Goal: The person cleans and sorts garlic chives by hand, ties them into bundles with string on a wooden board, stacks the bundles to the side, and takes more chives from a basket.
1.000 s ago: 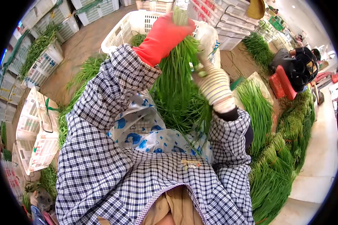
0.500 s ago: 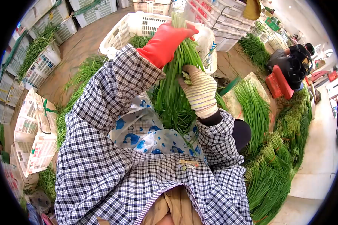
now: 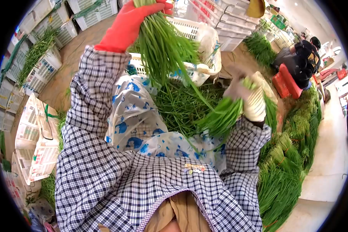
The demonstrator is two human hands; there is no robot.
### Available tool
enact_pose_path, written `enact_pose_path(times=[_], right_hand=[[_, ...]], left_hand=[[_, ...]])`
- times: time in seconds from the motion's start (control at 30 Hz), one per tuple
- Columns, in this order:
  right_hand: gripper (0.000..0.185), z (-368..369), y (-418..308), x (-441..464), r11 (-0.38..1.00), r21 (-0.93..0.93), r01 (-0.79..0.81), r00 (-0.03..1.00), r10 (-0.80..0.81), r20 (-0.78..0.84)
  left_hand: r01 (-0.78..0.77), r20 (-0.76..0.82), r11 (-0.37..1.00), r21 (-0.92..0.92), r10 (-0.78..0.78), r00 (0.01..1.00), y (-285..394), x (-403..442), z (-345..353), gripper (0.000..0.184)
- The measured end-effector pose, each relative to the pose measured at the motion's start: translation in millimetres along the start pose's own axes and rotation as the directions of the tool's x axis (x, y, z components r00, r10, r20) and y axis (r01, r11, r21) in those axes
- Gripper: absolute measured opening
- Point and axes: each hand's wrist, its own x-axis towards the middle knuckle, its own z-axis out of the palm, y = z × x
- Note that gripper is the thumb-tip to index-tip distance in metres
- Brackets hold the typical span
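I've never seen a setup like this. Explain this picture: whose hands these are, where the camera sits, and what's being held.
There is no machine here: a person works with their own two gloved hands. One camera, worn on the head, looks forward and down, so you see roughly what the wearer sees.

The left hand, in a red glove, grips a large bunch of long green stalks. The right hand, in a striped glove and partly blurred, holds a smaller bunch.

Between them lies a heap of loose greens, beside a blue-patterned plastic sheet. A white basket stands beyond.
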Motion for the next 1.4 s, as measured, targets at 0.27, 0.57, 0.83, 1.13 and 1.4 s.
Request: enact_pose_path(times=[0.27,0.57,0.83,1.13,1.4], right_hand=[[0.024,-34,-55,22,0.939,-0.293,0.182,0.928,-0.263,-0.265],[0.009,-15,-59,80,0.539,-0.564,0.625,0.361,-0.841,-0.404],[0.009,123,-20,123,0.505,-0.464,0.728,0.379,-0.86,-0.341],[0.024,202,81,4,0.412,0.904,-0.114,0.878,0.468,-0.102],[0.046,120,175,-86,0.601,0.779,-0.179,0.747,0.599,-0.29]], left_hand=[[-0.397,-0.102,0.774,0.493,0.505,0.857,29,5,-42,0.028],[-0.532,0.235,0.287,0.796,0.664,0.71,105,-10,-43,0.027],[-0.613,0.653,0.488,0.622,0.109,0.749,175,-45,-7,0.035],[0.662,0.41,0.643,0.385,-0.762,0.502,41,-100,11,0.035],[0.902,0.407,0.405,-0.15,-0.806,0.429,-153,-187,73,0.052]])
